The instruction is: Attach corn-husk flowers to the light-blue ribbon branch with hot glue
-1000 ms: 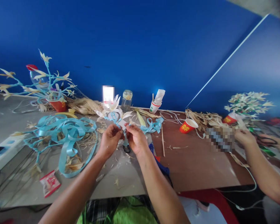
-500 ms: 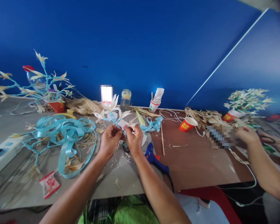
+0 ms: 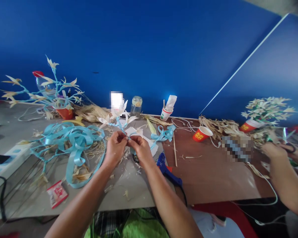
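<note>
At the far left, a power strip [image 3: 8, 163] lies on the table, and behind it pale flowers on blue-wrapped branches stand in a red cup [image 3: 65, 113]. Loose loops of blue ribbon [image 3: 76, 148] spread over dry husk scraps, with a red-and-white packet [image 3: 57, 194] nearer the person. The left hand [image 3: 116, 148] pinches the lower end of a blue-wrapped stem [image 3: 119, 124], whose white petals point up and outward above the knuckles. The right hand [image 3: 141, 149] meets it fingertip to fingertip, its fingers curled inward; what they grip, if anything, cannot be told. A blue glue gun [image 3: 170, 173] lies just beside the right forearm. Farther right, a red paper cup [image 3: 202, 135] tilts slightly, and a co-worker's hand [image 3: 274, 152] is near scissors [image 3: 290, 147].
</note>
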`<state>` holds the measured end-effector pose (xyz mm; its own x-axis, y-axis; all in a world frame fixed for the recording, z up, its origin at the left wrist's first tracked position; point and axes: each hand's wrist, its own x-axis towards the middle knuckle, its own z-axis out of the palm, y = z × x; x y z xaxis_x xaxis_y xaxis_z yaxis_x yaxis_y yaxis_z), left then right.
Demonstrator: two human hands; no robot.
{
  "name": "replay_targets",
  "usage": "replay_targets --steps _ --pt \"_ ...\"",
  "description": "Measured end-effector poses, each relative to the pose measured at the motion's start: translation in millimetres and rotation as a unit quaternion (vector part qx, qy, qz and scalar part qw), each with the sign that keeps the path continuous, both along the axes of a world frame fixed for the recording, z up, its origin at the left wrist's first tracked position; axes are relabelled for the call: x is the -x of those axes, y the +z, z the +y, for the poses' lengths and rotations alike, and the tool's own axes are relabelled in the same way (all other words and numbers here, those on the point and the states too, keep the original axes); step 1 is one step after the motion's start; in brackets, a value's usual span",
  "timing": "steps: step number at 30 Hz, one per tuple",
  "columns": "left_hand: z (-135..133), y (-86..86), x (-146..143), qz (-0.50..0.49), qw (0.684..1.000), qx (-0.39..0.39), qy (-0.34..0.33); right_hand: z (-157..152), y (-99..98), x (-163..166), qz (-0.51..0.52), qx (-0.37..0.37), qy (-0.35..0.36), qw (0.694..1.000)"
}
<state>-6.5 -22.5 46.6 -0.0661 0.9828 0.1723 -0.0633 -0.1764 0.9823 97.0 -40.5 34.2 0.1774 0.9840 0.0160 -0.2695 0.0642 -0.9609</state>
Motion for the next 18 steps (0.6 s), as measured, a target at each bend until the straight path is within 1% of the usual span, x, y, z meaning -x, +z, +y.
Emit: replay_targets --steps 3,6,8,12,18 --pt "1 -3.0 -1 0.039 0.999 -0.020 0.017 -4 5.9 2 -0.115 -0.026 -0.048 0.992" --pt "1 -4.8 -2 0.066 0.997 -0.028 0.015 -10 10.2 2 -0.239 -0.075 -0.091 0.964" --pt "1 -5.8 -3 0.101 0.994 -0.042 0.027 -13 10.2 1 -0.295 -0.094 -0.111 0.944" --pt "-1 -7.6 -4 0.183 0.979 -0.070 0.062 -16 9.2 2 -0.352 -0.112 -0.135 0.920" --pt "-9 -7.8 -10 0.173 0.977 -0.076 0.098 -22 19.8 3 -0.413 -0.126 -0.150 0.889"
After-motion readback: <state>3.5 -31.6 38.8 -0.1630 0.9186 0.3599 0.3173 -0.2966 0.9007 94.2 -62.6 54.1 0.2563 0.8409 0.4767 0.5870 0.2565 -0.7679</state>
